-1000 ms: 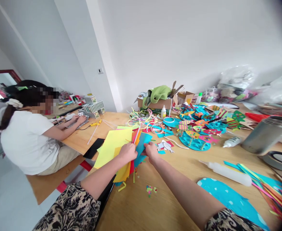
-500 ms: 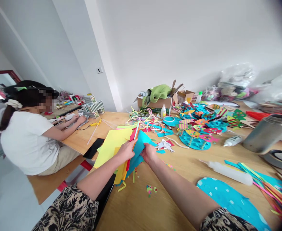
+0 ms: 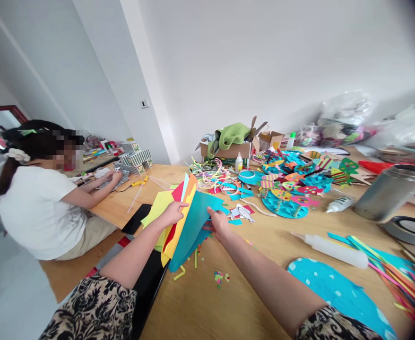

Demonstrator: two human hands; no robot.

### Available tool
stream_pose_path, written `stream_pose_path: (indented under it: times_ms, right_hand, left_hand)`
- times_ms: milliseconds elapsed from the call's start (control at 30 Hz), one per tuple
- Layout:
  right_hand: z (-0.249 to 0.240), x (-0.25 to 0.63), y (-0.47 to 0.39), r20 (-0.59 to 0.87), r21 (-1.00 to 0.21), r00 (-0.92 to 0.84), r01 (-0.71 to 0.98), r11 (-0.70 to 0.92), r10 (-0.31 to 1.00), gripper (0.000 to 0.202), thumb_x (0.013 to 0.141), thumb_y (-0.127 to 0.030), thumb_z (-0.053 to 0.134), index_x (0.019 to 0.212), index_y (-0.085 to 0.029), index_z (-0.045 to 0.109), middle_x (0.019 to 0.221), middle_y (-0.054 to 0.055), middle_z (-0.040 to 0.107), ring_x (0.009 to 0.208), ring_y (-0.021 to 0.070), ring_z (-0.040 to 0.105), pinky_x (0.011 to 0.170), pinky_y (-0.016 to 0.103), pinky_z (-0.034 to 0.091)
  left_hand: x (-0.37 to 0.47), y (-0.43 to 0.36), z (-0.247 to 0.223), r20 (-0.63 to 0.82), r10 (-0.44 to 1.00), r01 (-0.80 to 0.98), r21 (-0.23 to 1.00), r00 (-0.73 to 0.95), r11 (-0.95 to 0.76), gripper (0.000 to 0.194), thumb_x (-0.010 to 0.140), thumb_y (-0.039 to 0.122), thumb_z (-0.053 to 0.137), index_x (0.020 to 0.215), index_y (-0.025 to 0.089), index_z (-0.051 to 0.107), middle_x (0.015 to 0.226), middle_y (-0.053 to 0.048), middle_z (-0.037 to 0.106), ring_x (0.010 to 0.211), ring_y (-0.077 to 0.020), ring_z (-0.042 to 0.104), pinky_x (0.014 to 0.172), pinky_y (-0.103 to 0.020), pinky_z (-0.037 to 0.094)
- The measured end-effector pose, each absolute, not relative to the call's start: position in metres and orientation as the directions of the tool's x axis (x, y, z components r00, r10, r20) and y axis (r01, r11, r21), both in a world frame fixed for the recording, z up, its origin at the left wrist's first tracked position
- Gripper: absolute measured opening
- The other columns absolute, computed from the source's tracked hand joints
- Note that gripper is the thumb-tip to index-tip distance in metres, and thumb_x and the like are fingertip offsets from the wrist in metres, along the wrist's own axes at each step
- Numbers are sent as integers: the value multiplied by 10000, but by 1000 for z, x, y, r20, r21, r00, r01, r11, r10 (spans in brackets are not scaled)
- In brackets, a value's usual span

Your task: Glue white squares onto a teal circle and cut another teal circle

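My left hand [image 3: 174, 213] is closed on a stack of coloured paper sheets [image 3: 183, 216], with yellow, red, orange and pale blue edges fanned out. A blue paper sheet [image 3: 195, 218] leans at the right side of the stack, and my right hand [image 3: 217, 222] pinches its right edge between thumb and fingers. Behind my left hand lie pale yellow sheets [image 3: 157, 208]. Below the papers, small confetti-like scraps [image 3: 219, 277] and a bent yellow strip [image 3: 179, 273] rest on the wooden table [image 3: 207, 311]. Paper fish cut-outs [image 3: 241, 212] lie beyond my right hand.
To the right are a blue dotted disc [image 3: 338, 293], a white squeeze bottle [image 3: 335, 250], a metal flask [image 3: 393, 191] and paper strips [image 3: 392, 274]. Decorated fish crafts [image 3: 289, 196] and a cardboard box [image 3: 225, 150] stand farther back. A person in white [image 3: 40, 208] sits at left.
My left hand has shifted a little left with the sheets, which now fan wider apart. More of the blue sheet shows, separated from the yellow and orange ones.
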State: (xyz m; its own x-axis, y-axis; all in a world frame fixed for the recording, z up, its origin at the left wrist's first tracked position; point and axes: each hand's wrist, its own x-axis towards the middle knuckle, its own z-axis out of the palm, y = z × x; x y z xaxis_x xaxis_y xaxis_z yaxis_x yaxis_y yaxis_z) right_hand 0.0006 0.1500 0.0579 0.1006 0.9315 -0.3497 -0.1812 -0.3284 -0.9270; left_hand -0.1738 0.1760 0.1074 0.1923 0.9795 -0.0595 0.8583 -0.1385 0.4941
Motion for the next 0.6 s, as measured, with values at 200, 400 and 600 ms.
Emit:
stream_pose_path:
  times_ms: [200, 400, 600]
  right_hand:
    - [65, -10, 147, -515, -844, -5, -172, -508, 857, 335, 912, -327, 570, 1205, -165, 550, 1192, 84, 587, 989, 210, 611, 823, 416, 530]
    - [66, -15, 148, -554, -817, -15, -184, -547, 832, 340, 912, -329, 569, 1209, -167, 548, 1200, 85, 583, 999, 213, 608, 831, 421, 527]
    - [62, -12, 147, -562, -796, -58, -231, -559, 825, 337, 913, -330, 568, 1206, -166, 550, 1196, 84, 586, 995, 211, 610, 829, 420, 527]
  left_hand:
    - [-177, 176, 103, -48, 979, 799, 587, 197, -132, 659, 641, -31, 509, 1287, 88, 569, 481, 87, 360, 414, -72, 295, 442, -198, 252]
    - [-173, 176, 100, -47, 972, 770, 620, 228, -151, 590, 746, 29, 492, 1327, 124, 535, 689, 2, 610, 465, -80, 398, 505, -198, 348]
    - [-171, 172, 100, -4, 965, 780, 590, 261, -209, 662, 770, -15, 391, 1376, 234, 484, 1233, -57, 623, 759, -120, 610, 695, -196, 460]
